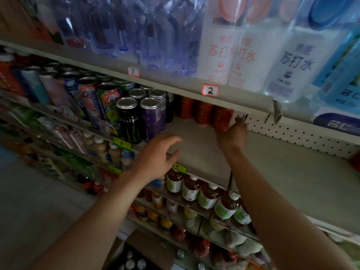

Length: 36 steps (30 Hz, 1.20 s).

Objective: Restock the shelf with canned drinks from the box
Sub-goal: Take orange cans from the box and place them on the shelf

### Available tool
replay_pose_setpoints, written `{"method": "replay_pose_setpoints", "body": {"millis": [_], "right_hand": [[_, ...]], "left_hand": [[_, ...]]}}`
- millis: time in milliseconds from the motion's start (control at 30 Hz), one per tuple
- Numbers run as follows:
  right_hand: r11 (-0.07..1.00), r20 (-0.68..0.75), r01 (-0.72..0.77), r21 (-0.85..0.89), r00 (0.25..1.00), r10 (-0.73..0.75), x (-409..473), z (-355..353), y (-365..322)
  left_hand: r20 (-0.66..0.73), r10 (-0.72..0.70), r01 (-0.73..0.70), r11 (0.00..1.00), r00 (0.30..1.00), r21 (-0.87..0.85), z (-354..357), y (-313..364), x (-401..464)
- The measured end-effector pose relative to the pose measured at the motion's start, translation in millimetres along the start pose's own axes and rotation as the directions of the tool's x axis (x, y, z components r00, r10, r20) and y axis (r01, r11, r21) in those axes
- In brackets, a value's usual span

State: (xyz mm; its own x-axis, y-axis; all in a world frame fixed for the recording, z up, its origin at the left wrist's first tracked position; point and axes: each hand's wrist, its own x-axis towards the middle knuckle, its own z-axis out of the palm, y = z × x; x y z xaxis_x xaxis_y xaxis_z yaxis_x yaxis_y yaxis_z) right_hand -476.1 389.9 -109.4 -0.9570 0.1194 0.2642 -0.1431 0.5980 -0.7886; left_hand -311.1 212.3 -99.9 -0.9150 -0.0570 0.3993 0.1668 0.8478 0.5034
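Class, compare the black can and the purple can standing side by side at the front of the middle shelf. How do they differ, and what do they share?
The black can bears a green claw mark; the purple can shows none. The black can stands left, nearer the yellow price tag; the purple can stands right, beside the bare shelf. Both are tall, upright, silver-topped.

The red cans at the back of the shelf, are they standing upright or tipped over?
Upright. The red cans stand in a row on the shelf against its back panel, with the right hand reaching the nearest one.

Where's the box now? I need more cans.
Bottom centre of the head view: the open box sits on the floor below the shelves, cans showing inside.
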Motion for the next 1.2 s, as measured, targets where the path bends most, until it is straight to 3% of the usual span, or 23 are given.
{"method": "replay_pose_setpoints", "body": {"millis": [67, 100, 167, 233, 300, 333, 367, 400, 433, 467, 533, 633, 700, 833, 967, 1100, 1200], "right_hand": [[0.939, -0.174, 0.254, 0.233, 0.961, -0.217, -62.3, -13.9, -30.0], [0.876, -0.127, 0.339, 0.342, 0.941, -0.314, -102.3, -17.1, -42.8], [0.75, 0.115, 0.419, 0.511, 0.832, -0.543, -176.2, -1.7, -46.7], [0.77, 0.47, 0.306, 0.559, 0.649, -0.598, -243.8, 45.4, -21.3], [0.898, 0.787, 0.201, 0.391, 0.433, -0.439, -286.4, 107.0, 25.1], [0.945, 0.906, 0.219, 0.244, 0.295, -0.303, -310.1, 146.5, 56.3], [0.959, 0.98, 0.259, 0.111, 0.133, -0.15, -341.1, 187.7, 94.5], [0.954, 0.999, 0.299, 0.008, 0.032, -0.018, -358.2, 215.0, 127.7], [0.944, 0.998, 0.326, -0.047, -0.019, 0.056, -369.5, 236.9, 156.0], [0.928, 0.995, 0.366, -0.073, -0.039, 0.094, -390.8, 265.1, 187.2], [0.886, 0.989, 0.451, -0.107, -0.04, 0.139, -426.9, 306.7, 240.9], [0.842, 0.968, 0.5, -0.2, -0.029, 0.247, -470.5, 377.8, 306.6], [0.807, 0.974, 0.557, -0.198, 0.015, 0.228, -492.5, 430.6, 352.5], [0.692, 0.973, 0.708, -0.137, -0.034, 0.228, -518.3, 502.6, 406.8], [0.667, 0.972, 0.74, -0.09, -0.081, 0.221, -530.6, 535.4, 446.9], [0.7, 0.979, 0.714, -0.006, -0.138, 0.148, -522.5, 537.4, 454.4], [0.751, 0.99, 0.66, 0.006, -0.107, 0.087, -507.9, 515.0, 424.7]], "left_hand": [[-0.146, 0.006, -0.011, 0.999, 0.989, -0.033, -13.3, -10.2, -27.6], [-0.199, -0.028, 0.02, 0.999, 0.98, -0.042, -16.5, -22.0, -48.1], [-0.25, -0.189, 0.184, 0.982, 0.95, -0.044, -12.6, -56.9, -103.7], [-0.211, -0.46, 0.458, 0.887, 0.863, -0.059, 8.6, -105.6, -182.9], [-0.088, -0.712, 0.712, 0.702, 0.697, -0.034, 40.4, -143.1, -261.4], [-0.031, -0.811, 0.811, 0.585, 0.584, -0.029, 59.8, -161.8, -306.4], [0.032, -0.884, 0.884, 0.465, 0.467, -0.051, 82.4, -178.8, -356.5], [0.095, -0.916, 0.919, 0.381, 0.391, -0.102, 99.4, -186.3, -391.2], [0.145, -0.938, 0.944, 0.294, 0.315, -0.15, 111.4, -189.2, -416.6], [0.169, -0.959, 0.966, 0.198, 0.226, -0.164, 130.4, -200.2, -449.4], [0.214, -0.97, 0.989, 0.095, 0.119, -0.117, 166.2, -216.9, -498.4], [0.273, -0.961, 0.993, 0.009, 0.042, -0.12, 221.6, -248.3, -552.4], [0.269, -0.963, 0.99, -0.034, 0.005, -0.14, 256.8, -270.9, -578.2], [0.212, -0.976, 0.971, -0.004, 0.048, -0.24, 311.7, -309.7, -598.1], [0.192, -0.976, 0.945, 0.035, 0.102, -0.325, 349.6, -333.9, -603.9], [0.214, -0.971, 0.936, 0.024, 0.105, -0.352, 361.5, -337.8, -605.1], [0.197, -0.974, 0.937, 0.041, 0.116, -0.347, 353.9, -332.7, -594.5]]}}
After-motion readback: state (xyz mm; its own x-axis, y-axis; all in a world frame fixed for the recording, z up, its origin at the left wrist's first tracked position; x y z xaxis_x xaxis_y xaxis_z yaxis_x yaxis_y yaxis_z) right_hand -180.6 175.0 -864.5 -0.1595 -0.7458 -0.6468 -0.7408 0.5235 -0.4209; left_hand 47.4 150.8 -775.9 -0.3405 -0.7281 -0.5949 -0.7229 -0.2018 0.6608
